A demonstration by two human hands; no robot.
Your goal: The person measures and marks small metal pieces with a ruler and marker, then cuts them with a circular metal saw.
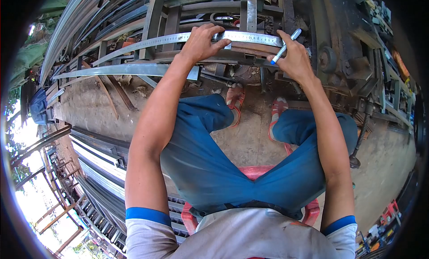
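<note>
A long steel ruler (250, 37) with printed markings stretches from the far left to my right hand, over the metal frame. My left hand (203, 43) grips the ruler near its middle, thumb and fingers at its edges. Between the fingers of my right hand (293, 58) is a white marker pen (286, 46), tilted, with a blue end pointing down to the left. That hand's fingertips are by the right end of the ruler. Below the ruler lies a flat shiny metal bar (129, 71); its right end is near my left wrist.
Metal lengths (76, 22) pile up at the upper left. A dark steel frame (154, 22) stands ahead. Machinery with a small wheel (327, 58) is at right. I sit on a red chair (189, 218), feet on the concrete floor (243, 147). More stacked bars (100, 169) lie at lower left.
</note>
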